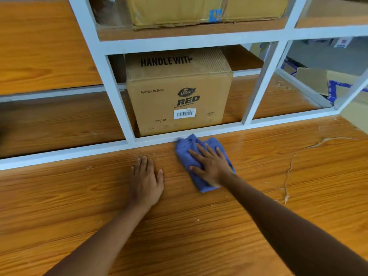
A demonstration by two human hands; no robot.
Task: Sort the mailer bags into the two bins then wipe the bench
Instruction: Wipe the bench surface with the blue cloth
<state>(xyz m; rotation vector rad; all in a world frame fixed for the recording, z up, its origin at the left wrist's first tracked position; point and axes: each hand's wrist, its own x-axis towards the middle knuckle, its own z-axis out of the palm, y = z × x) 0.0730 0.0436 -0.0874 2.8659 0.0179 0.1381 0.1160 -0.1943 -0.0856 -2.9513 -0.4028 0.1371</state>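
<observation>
Right now you are facing the wood-grain bench (199, 236), which is stretching across the lower view with a crack (290, 166) running through its right side, while the white metal shelving frame (179, 44) is standing along its far edge and holding a Dabur RED cardboard carton (179, 100) on its lowest shelf. You are pressing the crumpled blue cloth (184, 154) onto the bench just in front of that carton, its far corner reaching the frame's bottom rail, with your right hand (211, 164) lying flat on top, fingers straight and spread. Your left hand (146, 180) is resting palm down on bare wood just beside the cloth, fingers straight, gripping nothing.
</observation>
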